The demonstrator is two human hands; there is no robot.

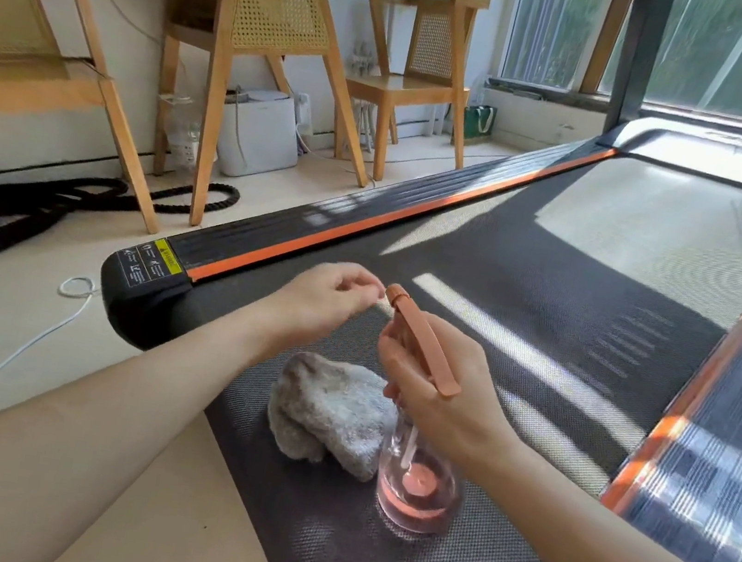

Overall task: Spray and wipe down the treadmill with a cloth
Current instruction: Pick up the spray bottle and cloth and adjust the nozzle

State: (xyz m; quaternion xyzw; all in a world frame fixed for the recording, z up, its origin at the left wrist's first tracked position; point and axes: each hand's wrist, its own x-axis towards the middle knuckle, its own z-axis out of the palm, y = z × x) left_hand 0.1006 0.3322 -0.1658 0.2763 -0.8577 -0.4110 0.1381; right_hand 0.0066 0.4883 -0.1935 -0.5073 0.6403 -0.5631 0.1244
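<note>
Gripping the spray bottle (416,487) by its neck, the right hand (442,399) held it at lower centre over the treadmill (549,309), just beside the crumpled cloth (329,410); the left hand (326,303) curled by the nozzle (394,291), hold unclear.

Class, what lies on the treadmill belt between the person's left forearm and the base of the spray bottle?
The head view shows a bunched grey cloth there on the belt, close beside the spray bottle.
</note>
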